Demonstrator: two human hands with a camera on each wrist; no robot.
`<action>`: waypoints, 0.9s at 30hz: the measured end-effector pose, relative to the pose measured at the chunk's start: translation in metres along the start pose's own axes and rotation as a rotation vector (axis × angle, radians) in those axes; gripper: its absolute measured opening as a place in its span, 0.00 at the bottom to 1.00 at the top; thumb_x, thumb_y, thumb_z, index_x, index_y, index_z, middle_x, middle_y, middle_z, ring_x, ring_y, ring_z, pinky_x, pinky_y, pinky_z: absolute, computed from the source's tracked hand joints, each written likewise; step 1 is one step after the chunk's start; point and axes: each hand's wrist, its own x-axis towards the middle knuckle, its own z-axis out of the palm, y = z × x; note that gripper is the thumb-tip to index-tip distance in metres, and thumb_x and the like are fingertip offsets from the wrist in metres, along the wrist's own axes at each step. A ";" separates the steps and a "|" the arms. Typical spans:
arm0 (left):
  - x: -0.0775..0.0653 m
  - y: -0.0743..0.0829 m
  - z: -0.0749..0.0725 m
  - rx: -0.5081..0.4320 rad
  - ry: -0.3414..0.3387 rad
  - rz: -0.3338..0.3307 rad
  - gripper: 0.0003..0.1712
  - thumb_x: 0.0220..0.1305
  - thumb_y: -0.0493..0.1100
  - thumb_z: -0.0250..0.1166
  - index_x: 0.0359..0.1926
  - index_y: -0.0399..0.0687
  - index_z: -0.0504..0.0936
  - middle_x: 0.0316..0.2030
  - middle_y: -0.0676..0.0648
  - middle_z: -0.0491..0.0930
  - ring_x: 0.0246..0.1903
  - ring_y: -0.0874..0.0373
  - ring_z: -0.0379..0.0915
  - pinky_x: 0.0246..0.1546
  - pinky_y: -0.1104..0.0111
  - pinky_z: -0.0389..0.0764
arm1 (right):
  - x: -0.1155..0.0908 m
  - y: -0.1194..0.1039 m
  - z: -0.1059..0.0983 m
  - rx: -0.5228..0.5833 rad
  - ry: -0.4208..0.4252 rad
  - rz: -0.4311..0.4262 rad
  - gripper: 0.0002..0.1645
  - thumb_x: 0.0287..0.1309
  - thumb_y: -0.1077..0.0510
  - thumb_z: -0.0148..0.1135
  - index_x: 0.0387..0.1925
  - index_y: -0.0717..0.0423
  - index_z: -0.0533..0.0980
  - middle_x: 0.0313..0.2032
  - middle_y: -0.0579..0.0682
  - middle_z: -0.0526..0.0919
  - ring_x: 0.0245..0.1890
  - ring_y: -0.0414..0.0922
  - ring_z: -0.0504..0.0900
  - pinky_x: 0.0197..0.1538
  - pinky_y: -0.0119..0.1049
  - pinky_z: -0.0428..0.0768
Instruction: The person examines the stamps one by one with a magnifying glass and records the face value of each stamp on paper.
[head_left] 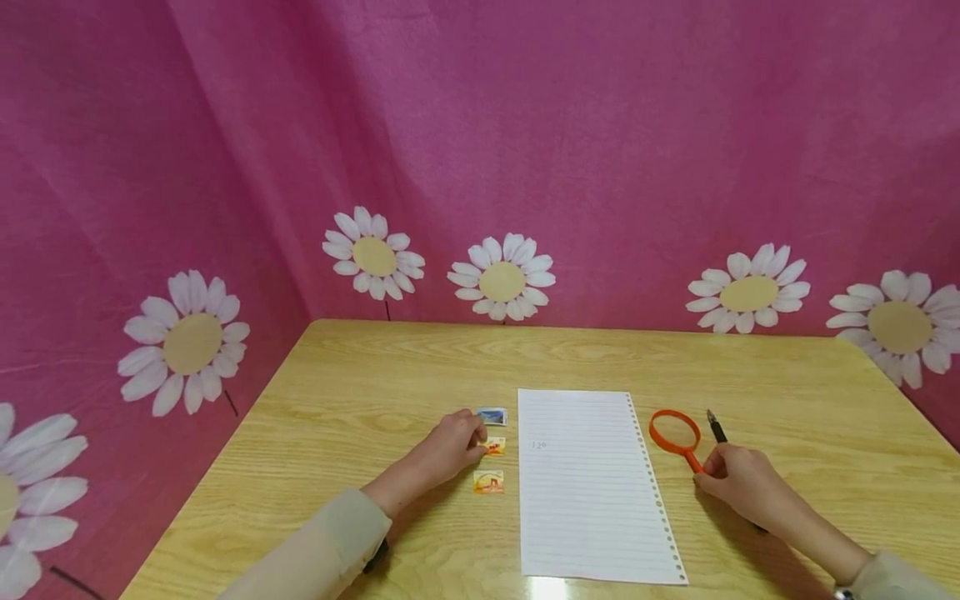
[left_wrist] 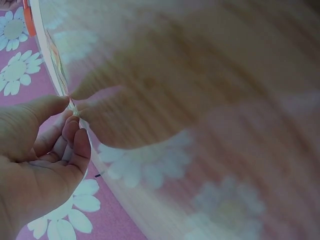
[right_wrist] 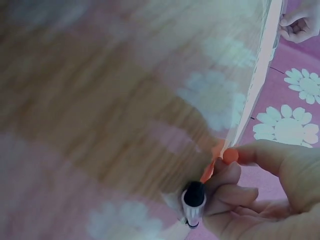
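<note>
Stamps [head_left: 489, 450] lie on the wooden table [head_left: 360, 392] under left fingertips; right hand [head_left: 738, 479] grips magnifier [head_left: 677, 437] and pen [head_left: 716, 427]

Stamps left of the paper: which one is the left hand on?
The middle stamp; the left hand pinches its edge. The blue one and the nearest one lie untouched.

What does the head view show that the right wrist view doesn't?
Only the head view shows the lined paper flat on the table, three stamps left of it with the left hand on the middle one, and the whole orange magnifier.

Only the right wrist view shows, close up, the fingers curled round the magnifier's handle end and the pen's butt.

Both show the right hand holding pen and magnifier together, and the daisy backdrop.
</note>
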 end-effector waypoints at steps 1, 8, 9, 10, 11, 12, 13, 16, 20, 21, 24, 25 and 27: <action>0.000 0.000 0.000 0.001 0.002 0.001 0.04 0.60 0.33 0.67 0.33 0.37 0.78 0.30 0.46 0.76 0.31 0.58 0.72 0.32 0.71 0.76 | -0.001 0.000 0.000 0.002 0.005 -0.002 0.08 0.52 0.63 0.67 0.25 0.61 0.75 0.23 0.47 0.80 0.22 0.35 0.69 0.25 0.28 0.68; 0.000 -0.001 0.000 0.009 0.005 -0.004 0.05 0.59 0.33 0.68 0.33 0.38 0.78 0.30 0.45 0.75 0.31 0.58 0.72 0.32 0.70 0.76 | -0.003 0.002 -0.002 -0.001 0.026 0.000 0.07 0.54 0.63 0.65 0.26 0.61 0.75 0.22 0.46 0.79 0.21 0.34 0.67 0.25 0.28 0.67; 0.000 -0.001 0.000 0.007 0.002 -0.006 0.05 0.59 0.33 0.68 0.33 0.38 0.78 0.30 0.46 0.75 0.30 0.59 0.71 0.32 0.71 0.75 | -0.003 0.002 -0.002 -0.005 0.029 -0.003 0.07 0.54 0.62 0.65 0.27 0.61 0.75 0.22 0.46 0.78 0.21 0.34 0.66 0.25 0.28 0.67; 0.000 -0.001 0.000 0.005 -0.001 -0.009 0.05 0.60 0.33 0.68 0.33 0.38 0.78 0.30 0.46 0.75 0.30 0.59 0.71 0.32 0.71 0.75 | -0.003 0.003 -0.002 -0.007 0.032 -0.007 0.07 0.54 0.63 0.65 0.27 0.61 0.75 0.22 0.46 0.78 0.21 0.34 0.66 0.25 0.28 0.67; 0.000 -0.002 0.000 0.004 -0.005 -0.010 0.05 0.60 0.34 0.67 0.33 0.38 0.78 0.30 0.46 0.75 0.30 0.59 0.71 0.32 0.71 0.75 | -0.003 0.003 -0.002 -0.008 0.034 -0.012 0.07 0.54 0.63 0.65 0.27 0.62 0.74 0.22 0.46 0.78 0.21 0.34 0.67 0.25 0.28 0.67; -0.001 -0.002 -0.001 0.003 -0.007 -0.008 0.05 0.60 0.34 0.67 0.34 0.38 0.79 0.30 0.46 0.75 0.30 0.60 0.70 0.31 0.72 0.75 | -0.003 0.003 -0.002 -0.009 0.038 -0.018 0.07 0.54 0.63 0.65 0.27 0.61 0.74 0.22 0.46 0.78 0.21 0.33 0.67 0.25 0.28 0.68; -0.001 -0.002 -0.001 0.002 -0.011 -0.010 0.05 0.60 0.34 0.67 0.34 0.37 0.79 0.30 0.46 0.75 0.29 0.60 0.69 0.31 0.72 0.75 | -0.003 0.003 -0.002 -0.009 0.040 -0.026 0.07 0.54 0.63 0.65 0.27 0.62 0.74 0.22 0.46 0.78 0.21 0.33 0.67 0.25 0.28 0.68; -0.001 -0.002 -0.001 -0.006 -0.026 -0.025 0.04 0.61 0.34 0.67 0.35 0.38 0.79 0.30 0.47 0.74 0.29 0.61 0.68 0.31 0.72 0.74 | -0.004 0.002 -0.001 -0.010 0.053 -0.049 0.07 0.53 0.64 0.65 0.27 0.61 0.74 0.22 0.46 0.78 0.21 0.31 0.68 0.24 0.27 0.70; 0.000 -0.003 0.000 -0.009 -0.032 -0.036 0.05 0.61 0.34 0.66 0.36 0.37 0.79 0.30 0.47 0.74 0.29 0.61 0.67 0.31 0.72 0.73 | -0.005 0.002 -0.001 -0.015 0.076 -0.076 0.07 0.52 0.65 0.66 0.27 0.61 0.74 0.21 0.45 0.77 0.21 0.30 0.67 0.24 0.27 0.70; 0.000 -0.003 0.000 -0.007 -0.031 -0.034 0.05 0.61 0.34 0.67 0.36 0.37 0.79 0.30 0.47 0.74 0.29 0.61 0.67 0.31 0.72 0.73 | -0.005 0.002 0.000 -0.015 0.080 -0.084 0.07 0.52 0.65 0.66 0.27 0.61 0.74 0.21 0.45 0.77 0.21 0.30 0.67 0.24 0.27 0.70; 0.000 -0.003 0.000 0.003 -0.019 -0.022 0.05 0.60 0.34 0.67 0.35 0.37 0.79 0.30 0.47 0.74 0.30 0.61 0.68 0.31 0.72 0.73 | -0.006 0.002 0.000 -0.019 0.104 -0.107 0.08 0.51 0.65 0.68 0.26 0.60 0.74 0.20 0.44 0.75 0.21 0.29 0.65 0.24 0.27 0.69; 0.000 -0.003 0.000 0.004 -0.018 -0.018 0.04 0.60 0.34 0.67 0.34 0.38 0.79 0.30 0.47 0.75 0.30 0.60 0.68 0.31 0.72 0.73 | -0.006 0.002 0.000 -0.021 0.112 -0.115 0.08 0.51 0.65 0.68 0.26 0.59 0.74 0.20 0.44 0.75 0.21 0.29 0.64 0.24 0.27 0.68; 0.000 -0.003 0.000 0.004 -0.013 -0.007 0.05 0.60 0.34 0.67 0.34 0.38 0.79 0.30 0.46 0.75 0.30 0.60 0.69 0.32 0.71 0.74 | -0.006 0.001 0.001 -0.025 0.138 -0.139 0.09 0.50 0.66 0.69 0.26 0.58 0.74 0.19 0.43 0.73 0.20 0.29 0.63 0.23 0.27 0.67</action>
